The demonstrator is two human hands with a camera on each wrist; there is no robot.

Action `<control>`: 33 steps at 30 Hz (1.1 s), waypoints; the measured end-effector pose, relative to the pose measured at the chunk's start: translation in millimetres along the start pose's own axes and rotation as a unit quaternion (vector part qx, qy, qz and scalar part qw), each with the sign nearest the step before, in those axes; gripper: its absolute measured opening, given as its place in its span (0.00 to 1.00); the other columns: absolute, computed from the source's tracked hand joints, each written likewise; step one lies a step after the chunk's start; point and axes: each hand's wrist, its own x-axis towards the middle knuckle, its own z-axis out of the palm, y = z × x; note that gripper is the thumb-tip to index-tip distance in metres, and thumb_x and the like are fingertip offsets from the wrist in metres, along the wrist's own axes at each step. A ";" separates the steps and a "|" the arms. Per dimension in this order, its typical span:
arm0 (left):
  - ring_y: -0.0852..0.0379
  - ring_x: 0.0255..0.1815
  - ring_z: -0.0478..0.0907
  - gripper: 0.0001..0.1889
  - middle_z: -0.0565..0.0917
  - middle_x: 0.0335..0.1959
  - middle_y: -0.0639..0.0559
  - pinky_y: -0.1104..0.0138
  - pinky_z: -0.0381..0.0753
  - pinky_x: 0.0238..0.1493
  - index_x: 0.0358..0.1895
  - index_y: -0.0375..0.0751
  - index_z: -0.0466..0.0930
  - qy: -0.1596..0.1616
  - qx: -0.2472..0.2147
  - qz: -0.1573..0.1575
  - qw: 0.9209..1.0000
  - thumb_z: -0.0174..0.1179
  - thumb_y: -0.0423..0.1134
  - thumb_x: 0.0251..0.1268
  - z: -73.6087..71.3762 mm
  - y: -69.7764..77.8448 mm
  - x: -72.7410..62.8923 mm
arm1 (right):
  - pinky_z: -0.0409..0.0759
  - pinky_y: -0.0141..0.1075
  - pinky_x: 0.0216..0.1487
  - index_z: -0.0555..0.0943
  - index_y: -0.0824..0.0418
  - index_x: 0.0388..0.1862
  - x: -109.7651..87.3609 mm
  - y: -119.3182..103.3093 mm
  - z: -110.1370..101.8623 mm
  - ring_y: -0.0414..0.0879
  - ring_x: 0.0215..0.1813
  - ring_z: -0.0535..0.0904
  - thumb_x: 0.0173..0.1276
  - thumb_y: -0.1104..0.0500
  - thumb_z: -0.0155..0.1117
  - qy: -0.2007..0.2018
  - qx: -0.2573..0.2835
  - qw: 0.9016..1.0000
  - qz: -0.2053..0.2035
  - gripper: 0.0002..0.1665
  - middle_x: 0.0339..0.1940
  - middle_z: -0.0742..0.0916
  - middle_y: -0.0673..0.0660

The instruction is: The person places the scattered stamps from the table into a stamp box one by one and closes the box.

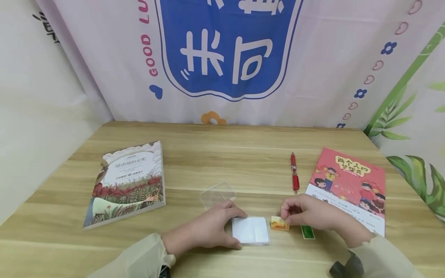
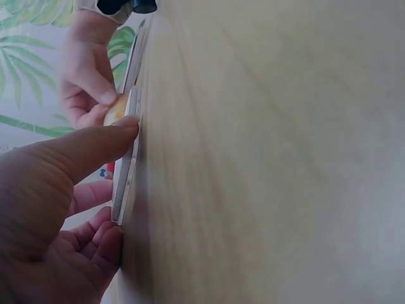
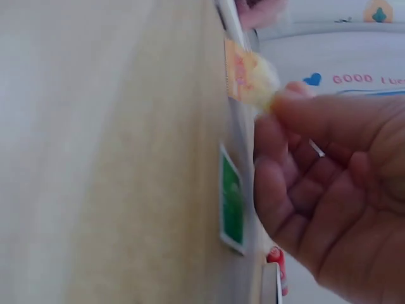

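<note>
My left hand (image 1: 216, 225) grips a flat white square case (image 1: 250, 231) by its left side, thumb at the near edge and fingers at the far edge. In the left wrist view the case (image 2: 126, 171) appears edge-on, low over the table. Just right of it, my right hand (image 1: 311, 213) pinches a small yellow-orange stamp (image 1: 279, 224) between thumb and forefinger. The right wrist view shows the stamp's toothed edge (image 3: 231, 71), with one corner hidden by the fingertips. A green stamp (image 1: 307, 232) with a pale border lies on the table under the right hand.
Behind the left hand lies a clear plastic lid (image 1: 219, 193). A red pen (image 1: 294, 173) lies farther back on the right. One book (image 1: 128, 177) is at the left, and a red and white booklet (image 1: 351, 185) at the right, partly behind the right forearm.
</note>
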 end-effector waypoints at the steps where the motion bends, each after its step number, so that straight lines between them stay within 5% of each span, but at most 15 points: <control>1: 0.63 0.45 0.68 0.31 0.72 0.47 0.56 0.72 0.70 0.47 0.54 0.46 0.76 0.001 -0.005 -0.002 1.000 0.74 0.46 0.40 0.3 0.2 -0.1 | 0.72 0.30 0.33 0.77 0.63 0.33 -0.8 -0.1 -1.2 0.39 0.32 0.71 0.64 0.65 0.58 -0.002 0.016 1.000 -0.002 0.01 0.29 0.78 0.53; 10: 0.63 0.47 0.67 0.30 0.71 0.45 0.61 0.70 0.70 0.50 0.53 0.50 0.77 0.021 -0.041 -0.033 0.998 0.73 0.45 0.40 6.1 -1.0 -3.3 | 0.74 0.31 0.35 0.76 0.68 0.39 6.5 -3.6 1.4 0.39 0.33 0.72 0.64 0.62 0.59 -0.017 0.097 0.995 -0.005 0.09 0.32 0.79 0.54; 17: 0.64 0.45 0.68 0.29 0.73 0.44 0.60 0.71 0.69 0.48 0.51 0.47 0.78 0.036 -0.070 -0.012 0.997 0.74 0.44 0.40 9.1 -5.7 -2.9 | 0.73 0.30 0.34 0.77 0.66 0.39 18.7 -9.7 7.7 0.40 0.32 0.72 0.63 0.61 0.61 -0.025 0.095 0.995 0.005 0.09 0.31 0.79 0.53; 33: 0.65 0.45 0.67 0.30 0.72 0.45 0.62 0.71 0.69 0.49 0.53 0.49 0.78 0.044 -0.095 -0.029 0.994 0.74 0.45 0.39 11.9 -8.5 -6.2 | 0.72 0.28 0.32 0.78 0.70 0.38 40.0 -18.6 21.8 0.39 0.30 0.71 0.61 0.65 0.61 -0.049 0.092 0.994 -0.022 0.08 0.29 0.79 0.53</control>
